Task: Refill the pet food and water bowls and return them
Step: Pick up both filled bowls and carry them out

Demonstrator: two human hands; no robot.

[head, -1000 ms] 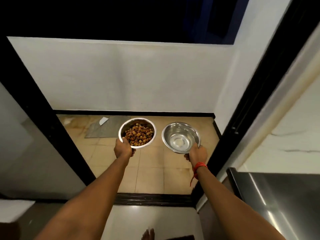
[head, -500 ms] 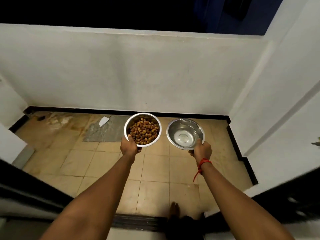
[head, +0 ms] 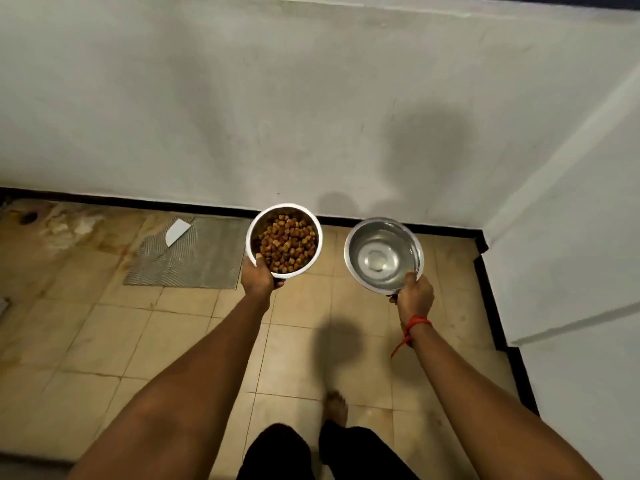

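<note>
A steel food bowl (head: 284, 240) full of brown kibble is held in the air by my left hand (head: 258, 277), which grips its near rim. To its right, a steel water bowl (head: 383, 255) with clear water in it is gripped at its near rim by my right hand (head: 414, 296). A red thread is tied around that wrist. Both bowls hang above the tiled floor, close to the white wall.
A grey ribbed mat (head: 194, 256) lies on the beige tiles left of the bowls, with a white scrap (head: 177, 231) on it. White walls with a black skirting close the front and right. My bare foot (head: 336, 407) stands on the tiles below.
I have stepped through the doorway onto the tiled area. The door frame has left the view, the wall is nearer, and both bowls are still carried in my hands.
</note>
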